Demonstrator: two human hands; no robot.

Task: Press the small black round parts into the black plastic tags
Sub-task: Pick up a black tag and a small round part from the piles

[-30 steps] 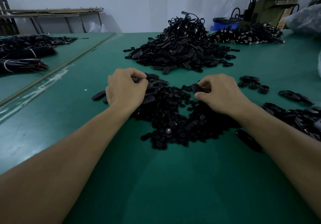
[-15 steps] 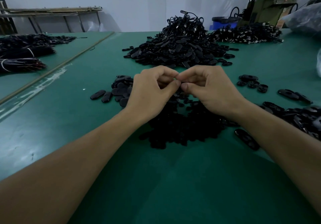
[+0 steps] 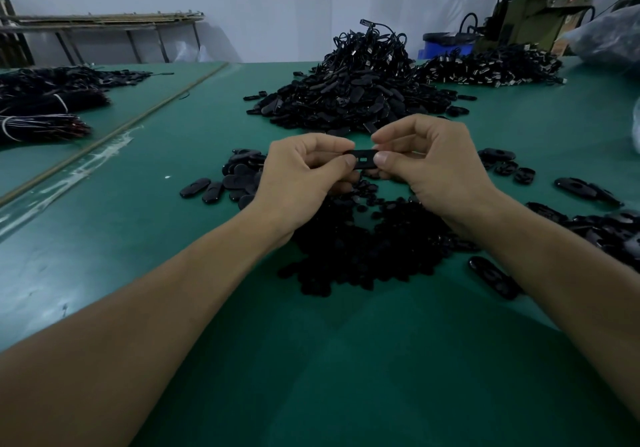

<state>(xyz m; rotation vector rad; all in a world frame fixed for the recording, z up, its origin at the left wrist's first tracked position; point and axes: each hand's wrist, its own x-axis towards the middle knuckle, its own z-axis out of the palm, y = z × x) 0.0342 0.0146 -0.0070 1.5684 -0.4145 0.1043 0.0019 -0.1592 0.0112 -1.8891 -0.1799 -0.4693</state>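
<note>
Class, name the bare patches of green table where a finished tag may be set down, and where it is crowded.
Free: green table nearest the viewer; also left of the black oval plastic tags. Crowded: the central heap of small black round parts.

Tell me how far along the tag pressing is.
Done: possibly the tags heaped at right; the view cannot confirm it. In hand: both the left hand and right hand pinch one tag by its ends. Left: a heap of round parts under the hands, loose tags at left and a big pile behind.
</note>
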